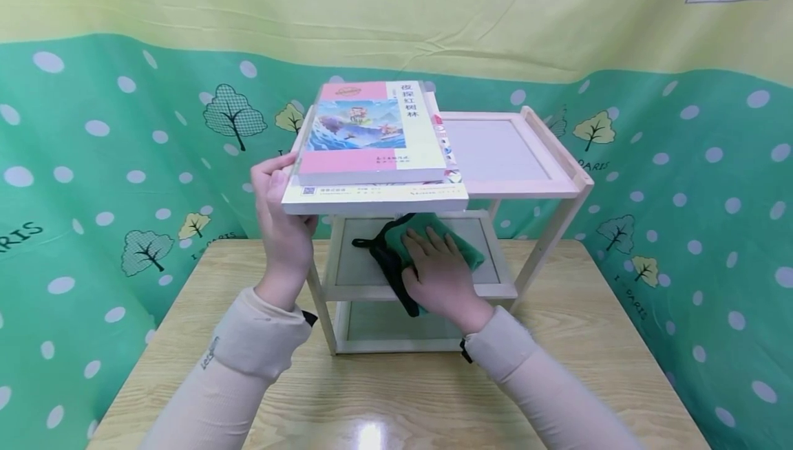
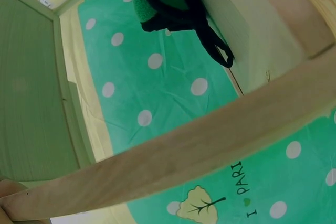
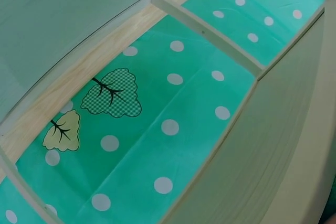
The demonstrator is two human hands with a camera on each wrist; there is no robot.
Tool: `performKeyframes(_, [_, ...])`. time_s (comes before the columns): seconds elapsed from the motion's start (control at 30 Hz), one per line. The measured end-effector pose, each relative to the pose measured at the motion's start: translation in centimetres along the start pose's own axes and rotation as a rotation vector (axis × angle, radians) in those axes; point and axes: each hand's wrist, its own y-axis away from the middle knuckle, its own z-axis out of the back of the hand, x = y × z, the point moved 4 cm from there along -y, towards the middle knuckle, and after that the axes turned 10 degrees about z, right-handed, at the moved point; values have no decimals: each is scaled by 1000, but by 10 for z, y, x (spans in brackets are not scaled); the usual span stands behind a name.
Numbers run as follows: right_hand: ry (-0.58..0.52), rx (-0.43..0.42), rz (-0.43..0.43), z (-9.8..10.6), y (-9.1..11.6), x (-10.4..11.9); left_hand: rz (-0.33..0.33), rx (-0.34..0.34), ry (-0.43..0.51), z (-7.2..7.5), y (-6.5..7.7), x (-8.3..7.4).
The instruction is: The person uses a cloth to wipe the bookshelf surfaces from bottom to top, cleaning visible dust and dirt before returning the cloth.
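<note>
A pale wooden three-tier shelf rack [image 1: 554,237] stands on the table. Two stacked books lie on the left of its top tier: a smaller pink-and-white book [image 1: 359,161] over a larger white one [image 1: 372,206]. My left hand [image 1: 285,230] grips the top tier's left side, right beside the books; its fingertips [image 2: 9,195] show at the frame corner in the left wrist view. On the middle tier [image 1: 347,268] lies a green cloth [image 1: 467,252] with black trim and a hanging loop [image 2: 223,59]. My right hand [image 1: 440,274] rests on this cloth, fingers extended and slightly spread.
Below is the bottom tier [image 1: 387,326], near the wood-grain table [image 1: 396,395]. A green and yellow curtain [image 1: 111,126] with dots and trees hangs behind and on both sides. The rack's legs [image 1: 319,298] flank the middle tier.
</note>
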Motion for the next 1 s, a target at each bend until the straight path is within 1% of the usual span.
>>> performKeyframes(0.23, [8,-8,-5,-1,-4,7,-3,3,3,0,0,0])
performKeyframes(0.47, [21,11,-24,-4,-6,11,11,-10,-16,2,0,1])
performKeyframes(0.67, [9,24,-35,-5,-8,14,10,-18,-31,3,0,1])
performKeyframes(0.8, [-4,-9,2,-4,-9,17,4,-15,-31,2,0,0])
performKeyframes(0.9, [-13,-51,36,-3,-9,19,0,-12,-32,2,0,0])
performKeyframes(1.0, [-30,-82,45,-2,-10,19,-2,-12,-34,2,0,0])
